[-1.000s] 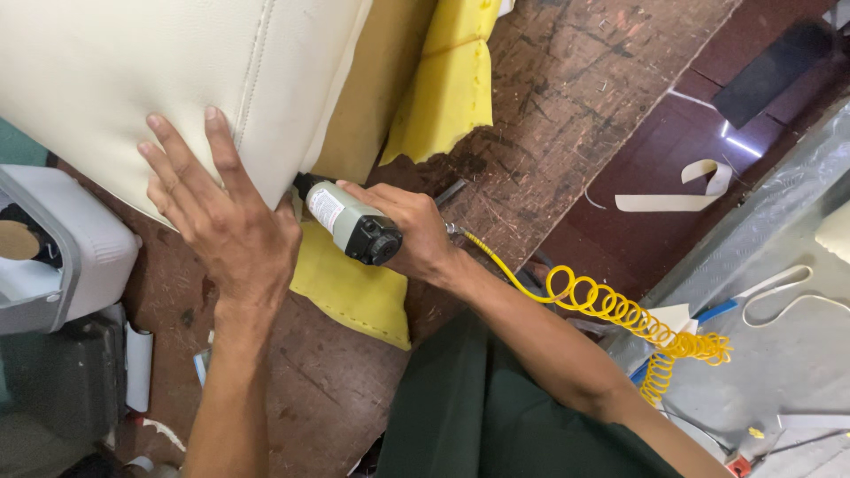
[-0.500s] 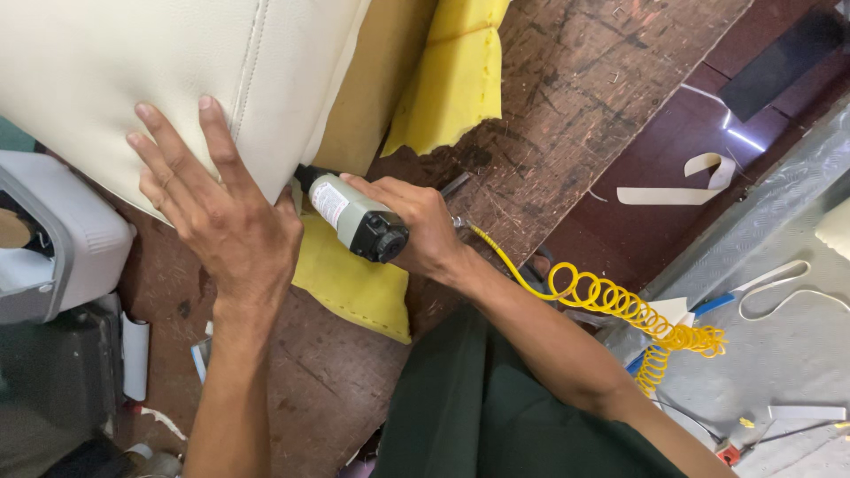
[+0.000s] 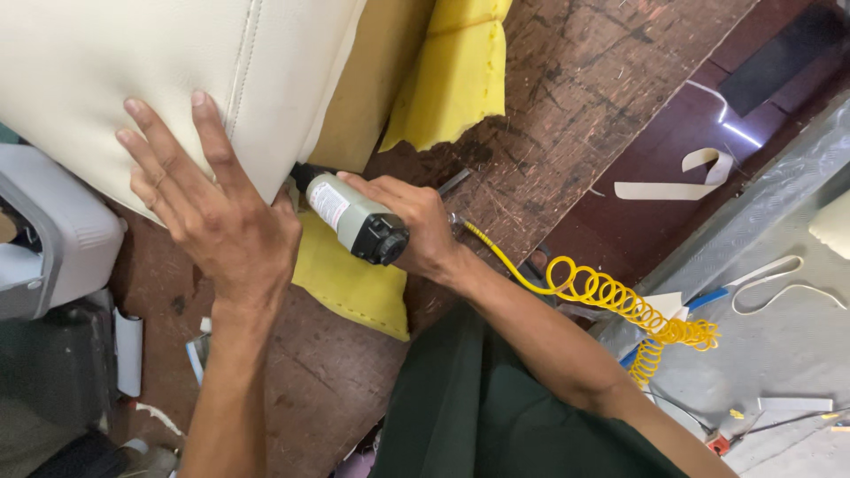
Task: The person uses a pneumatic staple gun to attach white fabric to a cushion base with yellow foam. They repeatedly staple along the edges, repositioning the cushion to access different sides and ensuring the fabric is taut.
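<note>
left hand (image 3: pixel 217 208) pressing cream cover (image 3: pixel 133 80) (fingers spread), right hand (image 3: pixel 416 226) gripping stapler (image 3: pixel 354 217)

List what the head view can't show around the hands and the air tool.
- Tool tip: the nose of the grey air tool is hidden behind the cream cover edge and the left hand.
- Right hand: palm and trigger finger are hidden behind the tool body.
- Cream cover: cut off by the top and left frame edges.
- Yellow coiled hose: its far end is lost in clutter.
- Tool label: too small to read.
</note>
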